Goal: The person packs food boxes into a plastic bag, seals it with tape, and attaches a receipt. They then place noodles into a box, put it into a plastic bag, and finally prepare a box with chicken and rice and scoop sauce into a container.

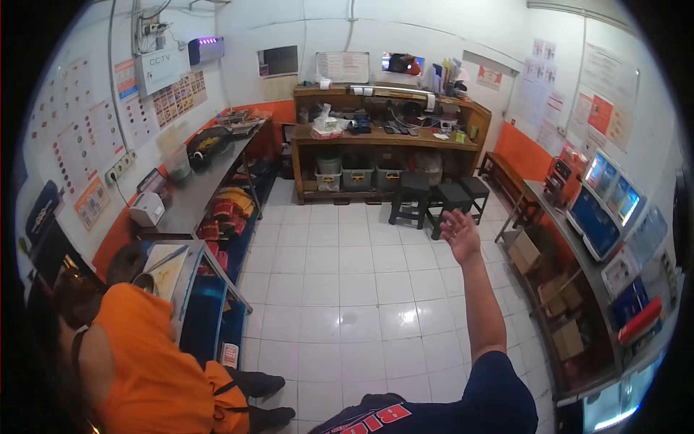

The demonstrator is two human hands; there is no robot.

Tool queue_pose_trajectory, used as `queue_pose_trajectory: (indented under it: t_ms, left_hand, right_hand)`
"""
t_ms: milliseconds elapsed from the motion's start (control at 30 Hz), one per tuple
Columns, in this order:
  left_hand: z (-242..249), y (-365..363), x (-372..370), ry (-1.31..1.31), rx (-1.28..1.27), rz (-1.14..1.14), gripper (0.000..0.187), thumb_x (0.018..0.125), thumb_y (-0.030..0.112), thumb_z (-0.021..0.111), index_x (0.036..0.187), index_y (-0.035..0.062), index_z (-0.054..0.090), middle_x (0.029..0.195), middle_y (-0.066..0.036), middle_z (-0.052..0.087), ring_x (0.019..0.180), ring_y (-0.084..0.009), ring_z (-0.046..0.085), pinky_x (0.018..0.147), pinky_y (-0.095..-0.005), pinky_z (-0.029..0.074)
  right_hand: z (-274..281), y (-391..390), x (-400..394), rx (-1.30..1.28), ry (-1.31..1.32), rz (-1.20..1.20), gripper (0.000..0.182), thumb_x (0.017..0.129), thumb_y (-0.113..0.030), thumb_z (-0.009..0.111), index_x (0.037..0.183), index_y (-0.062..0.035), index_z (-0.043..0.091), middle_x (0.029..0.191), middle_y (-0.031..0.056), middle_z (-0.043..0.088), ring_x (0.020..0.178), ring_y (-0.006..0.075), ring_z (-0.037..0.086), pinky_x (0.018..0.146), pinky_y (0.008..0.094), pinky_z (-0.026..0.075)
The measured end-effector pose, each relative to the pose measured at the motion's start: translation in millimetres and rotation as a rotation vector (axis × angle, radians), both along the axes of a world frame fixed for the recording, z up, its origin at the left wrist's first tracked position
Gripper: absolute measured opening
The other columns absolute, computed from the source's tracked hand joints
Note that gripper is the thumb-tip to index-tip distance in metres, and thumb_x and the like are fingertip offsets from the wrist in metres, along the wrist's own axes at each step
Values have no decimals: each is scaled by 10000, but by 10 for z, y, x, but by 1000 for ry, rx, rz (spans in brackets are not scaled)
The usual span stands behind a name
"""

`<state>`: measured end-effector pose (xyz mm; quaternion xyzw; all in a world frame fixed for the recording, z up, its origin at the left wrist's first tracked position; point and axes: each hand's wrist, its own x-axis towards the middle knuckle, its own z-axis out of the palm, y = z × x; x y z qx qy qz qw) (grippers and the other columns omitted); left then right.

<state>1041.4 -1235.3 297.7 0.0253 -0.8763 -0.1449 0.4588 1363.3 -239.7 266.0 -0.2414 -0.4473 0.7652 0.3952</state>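
My right hand (460, 235) is raised out in front at the end of a stretched arm, with a dark blue sleeve (499, 394) at the shoulder. Its fingers are spread and slightly bent, and nothing is in them. In the picture it overlaps the front of the black stools (450, 197), but it appears to be in the air, apart from them. My left hand is out of view.
A co-worker in orange (137, 354) bends over a counter with a cutting board (165, 271) at the left. A wooden desk (376, 148) with grey storage boxes (357, 178) stands at the back. A metal table (578, 257) runs along the right above cardboard boxes (526, 252).
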Motion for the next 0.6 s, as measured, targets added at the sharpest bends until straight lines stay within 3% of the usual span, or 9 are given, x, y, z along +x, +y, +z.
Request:
queue_pose_trajectory:
  t_ms: [67,167,267,367,467,500,533,567,600]
  left_hand:
    - [-820,1133,-228,-237,20,-162,474,914,346,584,1229,-6,623,1224,-235,634,1125,-365,590,978,-511,444]
    - [-2068,2606,-422,-670,12,-359,470,916,337,580,1235,-5,621,1229,-238,635,1131,-366,594,978,-502,450]
    - [-3152,3651,-561,-1059,-56,-452,466,918,329,576,1241,-5,619,1234,-241,635,1138,-367,597,979,-492,456]
    - [-3832,4415,-839,-1377,-151,-435,463,921,320,573,1247,-4,618,1239,-244,635,1144,-367,601,979,-483,463]
    - [-4116,5222,-1487,-1594,-198,-369,460,923,312,569,1254,-4,616,1244,-247,635,1151,-368,604,979,-474,469]
    - [-4154,5518,-1774,-1641,-205,-346,459,924,309,568,1256,-4,615,1246,-248,636,1153,-368,605,980,-470,471]
    - [-4184,5831,-2097,-1677,-212,-331,458,925,307,567,1258,-3,615,1247,-249,636,1155,-368,606,980,-467,473]
    - [-4224,6150,-2461,-1695,-218,-322,457,925,304,565,1260,-3,614,1249,-250,636,1158,-369,608,980,-464,475]
    - [-4280,6510,-2844,-1705,-232,-316,456,926,301,564,1262,-3,614,1250,-251,636,1160,-369,609,980,-461,477]
  right_hand:
    - [360,379,-377,-74,436,76,655,1028,-556,410,1502,-110,335,1414,157,547,1165,344,583,969,443,477]
    - [566,978,-1123,-85,596,149,800,1029,-602,341,1605,-134,41,1521,190,432,1247,376,531,1016,482,465]
    - [588,1503,-1901,-69,594,177,814,1029,-606,333,1606,-143,-5,1519,188,438,1187,370,577,1005,480,466]
    - [515,2177,-2688,1,587,235,829,1026,-620,322,1608,-174,-65,1517,179,448,1115,354,625,979,467,466]
    - [111,3014,-3368,134,225,143,811,1023,-637,329,1619,-192,7,1540,139,439,1091,313,635,914,438,466]
    - [-357,3585,-3596,88,75,193,785,1024,-625,345,1622,-204,59,1546,132,433,1087,283,635,912,430,467]
    - [-676,3748,-3713,138,-159,58,747,1027,-539,450,1617,-205,136,1519,141,463,1071,253,632,890,420,493]
    - [-1361,4110,-3770,229,-316,-7,798,958,-427,614,1596,-183,202,1416,140,541,1027,280,650,822,434,519]
    - [-2039,4389,-3578,264,-641,64,829,927,-405,674,1585,-173,228,1350,131,572,1042,269,624,773,432,522]
